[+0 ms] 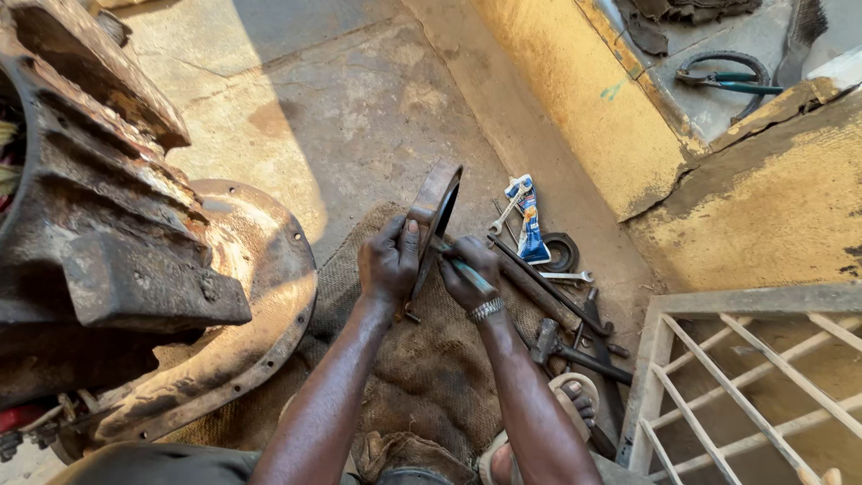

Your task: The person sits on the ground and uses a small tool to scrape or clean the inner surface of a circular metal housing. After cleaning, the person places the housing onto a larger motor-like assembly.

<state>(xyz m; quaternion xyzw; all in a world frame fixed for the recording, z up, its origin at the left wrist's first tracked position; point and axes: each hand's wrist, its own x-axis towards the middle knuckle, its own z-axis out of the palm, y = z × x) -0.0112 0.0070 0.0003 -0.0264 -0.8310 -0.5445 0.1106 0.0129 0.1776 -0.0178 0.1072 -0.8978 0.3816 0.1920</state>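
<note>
A rusty round metal cover plate (435, 214) is held on edge above the brown burlap sack (422, 359) spread on the concrete floor (359, 108). The left hand (389, 265) is closed around the plate's lower rim, thumb laid along the edge. The right hand (469, 272) (a metal wristband is worn on it) is clenched around a teal-handled tool (462, 266) whose tip is set against the plate's inner face. Left of the plate, a large rust-coated ribbed motor housing (108, 224) is seen. Right of the plate, loose spanners (567, 276), a hammer (575, 352) and a blue-and-white packet (528, 220) are scattered.
</note>
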